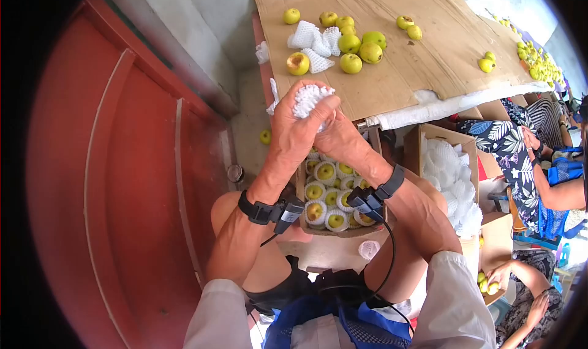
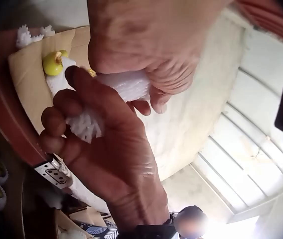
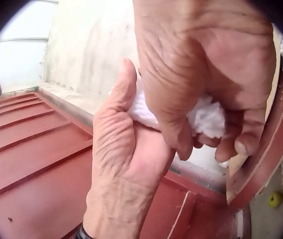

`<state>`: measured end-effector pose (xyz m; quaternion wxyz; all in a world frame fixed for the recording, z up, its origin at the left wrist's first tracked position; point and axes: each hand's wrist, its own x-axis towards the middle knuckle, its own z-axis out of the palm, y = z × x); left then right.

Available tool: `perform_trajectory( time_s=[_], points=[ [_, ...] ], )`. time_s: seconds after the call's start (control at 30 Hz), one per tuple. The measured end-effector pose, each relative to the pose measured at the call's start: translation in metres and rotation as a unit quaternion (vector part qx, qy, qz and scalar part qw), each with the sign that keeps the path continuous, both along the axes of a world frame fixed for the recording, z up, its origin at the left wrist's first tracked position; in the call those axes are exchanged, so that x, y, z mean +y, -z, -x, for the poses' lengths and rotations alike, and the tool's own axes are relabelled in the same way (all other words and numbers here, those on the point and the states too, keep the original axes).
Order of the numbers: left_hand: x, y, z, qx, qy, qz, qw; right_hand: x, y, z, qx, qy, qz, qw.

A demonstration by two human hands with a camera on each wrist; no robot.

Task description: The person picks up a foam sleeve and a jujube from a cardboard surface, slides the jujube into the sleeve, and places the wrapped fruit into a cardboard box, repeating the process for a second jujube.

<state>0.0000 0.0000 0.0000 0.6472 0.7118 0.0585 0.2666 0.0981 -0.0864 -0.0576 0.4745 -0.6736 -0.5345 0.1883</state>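
My left hand (image 1: 293,125) and right hand (image 1: 337,138) meeting near the worktop (image 1: 422,67), fingers curling around white foam netting (image 1: 311,100).

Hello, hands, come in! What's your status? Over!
Left hand and right hand grip white foam net. Inside hidden. Box below holds netted fruit. Nothing seen blocking. Over.

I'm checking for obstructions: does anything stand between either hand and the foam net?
Nothing visible does: the left hand and right hand both touch the foam net directly. The right wrist camera overlaps the box in the head view, away from their grip.
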Motion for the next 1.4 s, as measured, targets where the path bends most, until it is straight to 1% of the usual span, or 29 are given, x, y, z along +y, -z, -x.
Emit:
perform_trajectory(
  time_s=[0.07,0.1,0.17,0.2,0.23,0.3,0.33,0.37,0.4,0.43,0.5,0.63,0.7,0.73,0.8,0.83,0.9,0.93,0.97,1.03,1.07,1.1,1.13,1.17,1.23,1.27,1.33,1.4],
  points=[
    [-0.003,-0.008,0.002,-0.023,0.0,0.062,0.998,-0.002,-0.01,0.01,0.036,0.066,-0.094,0.993],
    [-0.001,-0.005,0.004,-0.018,-0.002,0.074,0.997,-0.005,-0.01,0.02,0.041,0.066,-0.082,0.994],
    [0.012,-0.011,-0.002,-0.076,-0.093,0.05,0.991,0.0,-0.015,0.029,0.043,0.027,0.012,0.999],
    [0.021,-0.017,-0.001,-0.062,-0.115,0.041,0.991,0.01,-0.015,0.038,0.049,0.048,-0.067,0.995],
    [0.019,-0.017,0.002,-0.058,-0.116,0.048,0.99,0.008,-0.014,0.042,0.052,0.048,-0.06,0.996],
    [0.018,-0.018,0.008,-0.032,-0.119,0.099,0.987,0.006,-0.016,0.048,-0.018,0.065,-0.037,0.997],
    [0.021,-0.016,0.01,-0.032,-0.119,0.1,0.987,0.007,-0.015,0.046,-0.018,0.064,-0.036,0.997],
    [0.025,-0.012,0.012,-0.044,-0.062,0.177,0.981,0.006,-0.015,0.043,-0.065,0.085,0.009,0.994],
    [0.027,-0.01,0.014,-0.055,-0.003,0.252,0.966,0.006,-0.014,0.041,-0.111,0.107,0.054,0.987],
    [0.028,-0.01,0.014,-0.056,-0.003,0.253,0.966,0.007,-0.013,0.04,-0.112,0.107,0.055,0.986],
    [0.028,-0.012,0.015,-0.064,0.049,0.302,0.95,0.008,-0.009,0.039,-0.097,0.109,0.015,0.989],
    [0.027,-0.016,0.019,-0.066,0.057,0.31,0.947,0.014,-0.002,0.04,-0.125,0.104,0.017,0.987],
    [0.028,-0.019,0.016,-0.04,-0.028,0.242,0.969,0.021,-0.002,0.042,-0.046,0.094,0.013,0.994],
    [0.032,-0.02,0.015,-0.043,-0.031,0.245,0.968,0.021,-0.006,0.041,-0.048,0.09,0.015,0.995],
    [0.042,-0.022,0.012,-0.072,-0.104,0.263,0.956,0.019,-0.014,0.034,-0.021,0.04,0.02,0.999],
    [0.049,-0.023,0.014,-0.073,-0.107,0.264,0.956,0.018,-0.013,0.03,-0.022,0.038,0.021,0.999],
    [0.061,-0.026,0.019,-0.118,-0.122,0.304,0.937,0.014,-0.008,0.014,0.037,0.031,0.099,0.994],
    [0.061,-0.028,0.021,-0.125,-0.122,0.32,0.931,0.015,0.002,0.0,0.087,0.043,0.071,0.993],
    [0.061,-0.028,0.022,-0.127,-0.123,0.323,0.93,0.018,0.011,-0.018,0.084,0.042,0.073,0.993],
    [0.059,-0.029,0.022,-0.103,-0.121,0.346,0.925,0.029,0.013,-0.046,0.106,0.15,0.099,0.978],
    [0.06,-0.028,0.023,-0.104,-0.123,0.347,0.924,0.037,0.015,-0.06,0.104,0.147,0.101,0.978],
    [0.06,-0.027,0.023,-0.097,-0.114,0.346,0.926,0.045,0.021,-0.075,0.01,0.186,0.092,0.978],
    [0.061,-0.027,0.023,-0.09,-0.104,0.345,0.928,0.054,0.022,-0.085,-0.085,0.223,0.081,0.968],
    [0.063,-0.025,0.023,-0.092,-0.104,0.345,0.928,0.063,0.025,-0.094,-0.086,0.222,0.081,0.968],
    [0.066,-0.023,0.022,-0.099,-0.096,0.359,0.923,0.079,0.023,-0.103,-0.205,0.29,0.018,0.935],
    [0.066,-0.022,0.022,-0.1,-0.098,0.358,0.923,0.087,0.023,-0.106,-0.205,0.289,0.017,0.935],
    [0.063,-0.025,0.023,-0.086,-0.111,0.371,0.918,0.102,0.023,-0.108,-0.234,0.319,0.037,0.918],
    [0.065,-0.024,0.023,-0.093,-0.106,0.373,0.917,0.112,0.024,-0.114,-0.228,0.314,0.051,0.92]
  ],
)
